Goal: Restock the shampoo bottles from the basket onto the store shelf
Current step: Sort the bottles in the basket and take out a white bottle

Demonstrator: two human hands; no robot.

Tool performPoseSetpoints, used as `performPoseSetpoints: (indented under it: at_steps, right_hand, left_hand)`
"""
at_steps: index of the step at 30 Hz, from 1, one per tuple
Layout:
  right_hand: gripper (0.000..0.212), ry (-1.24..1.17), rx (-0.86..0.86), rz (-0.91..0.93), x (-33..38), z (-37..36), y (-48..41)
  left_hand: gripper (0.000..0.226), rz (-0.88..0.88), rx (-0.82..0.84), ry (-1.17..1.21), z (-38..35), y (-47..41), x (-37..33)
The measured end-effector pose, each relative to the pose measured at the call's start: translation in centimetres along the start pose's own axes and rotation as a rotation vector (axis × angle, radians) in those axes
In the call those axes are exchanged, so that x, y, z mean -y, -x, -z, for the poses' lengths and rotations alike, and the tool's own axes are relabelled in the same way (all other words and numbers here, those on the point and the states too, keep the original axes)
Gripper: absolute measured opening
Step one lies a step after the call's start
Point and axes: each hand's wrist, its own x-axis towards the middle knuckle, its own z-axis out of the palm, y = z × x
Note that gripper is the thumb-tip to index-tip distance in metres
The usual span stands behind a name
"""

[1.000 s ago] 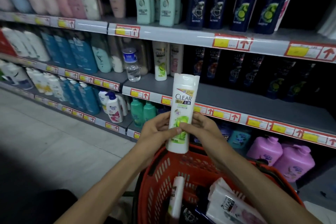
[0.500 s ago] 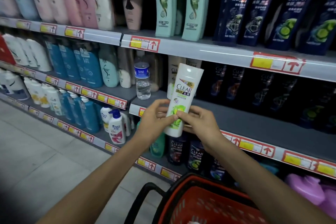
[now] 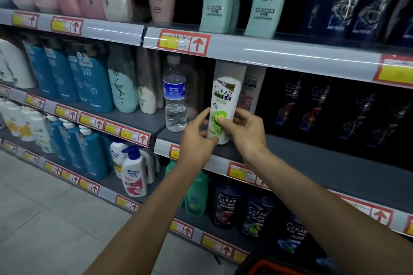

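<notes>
Both forearms reach up and forward from below, wrists nearly level, and meet in front of the middle shelf (image 3: 317, 156). The left hand (image 3: 196, 138) comes in from the left, thumb under the lower front corner and fingers stretched up along the left edge. The right hand (image 3: 243, 131) comes in from the right, thumb pressed on the green label and fingers curled round the back. Between them the grip is closed on a white CLEAR shampoo bottle (image 3: 225, 98), upright with its top leaning a little right, low over the front part of the shelf. I cannot tell whether its base touches the board.

Straight behind the grip stand two more pale shampoo bottles (image 3: 253, 87), close to the held one. Just left of the grip a clear water bottle (image 3: 175, 98) with a blue label stands on the same shelf, near the left fingers but apart from them. To the right of the grip a row of dark CLEAR bottles (image 3: 312, 107) sits deep at the back, with bare shelf in front. Above the grip runs the upper shelf's rail with a red arrow price tag (image 3: 184, 42). Far below the wrists, the rim of the red basket (image 3: 279, 267) shows.
</notes>
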Motion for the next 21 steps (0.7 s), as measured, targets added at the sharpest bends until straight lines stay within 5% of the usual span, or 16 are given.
performPoseSetpoints:
  at_steps: [13, 21]
  right_hand:
    - [0.045, 0.170, -0.028, 0.017, -2.6, -0.3, -1.7]
    - [0.087, 0.460, 0.098, -0.147, -0.2, 3.0, 1.0]
  left_hand:
    - [0.097, 0.080, 0.108, 0.000, -1.3, -1.8, 1.0]
    - [0.085, 0.102, 0.191, -0.358, 0.7, 0.9, -2.8]
